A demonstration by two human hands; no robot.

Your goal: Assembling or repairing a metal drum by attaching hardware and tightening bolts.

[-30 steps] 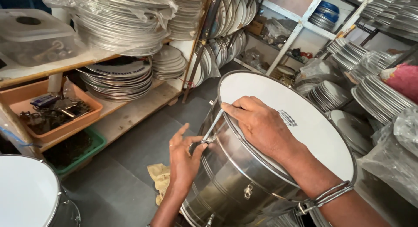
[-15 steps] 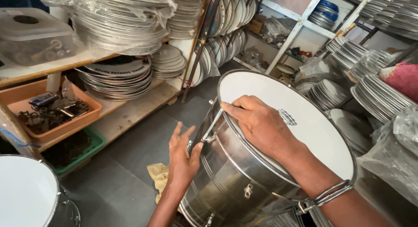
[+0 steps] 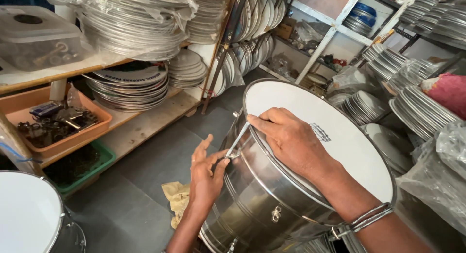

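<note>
A large steel drum (image 3: 272,195) with a white skin (image 3: 349,146) lies tilted in front of me. A thin metal tension rod (image 3: 238,139) runs from the drum's rim down its side. My right hand (image 3: 291,139) rests on the rim and pinches the rod's upper end. My left hand (image 3: 206,170) is at the rod's lower end, its thumb and fingers closed on the small fitting there, the other fingers spread. A metal bangle (image 3: 366,219) sits on my right wrist.
Stacks of metal hoops and drum heads (image 3: 133,25) fill shelves on the left and right (image 3: 417,102). An orange tray (image 3: 58,124) of small hardware sits low left above a green tray (image 3: 99,163). Another white drum (image 3: 29,214) stands bottom left. A yellow cloth (image 3: 177,199) lies on the floor.
My left hand has turned slightly at the rod's lower end, its fingers shifting from spread to pinching the fitting. My right hand and the drum have stayed in place.
</note>
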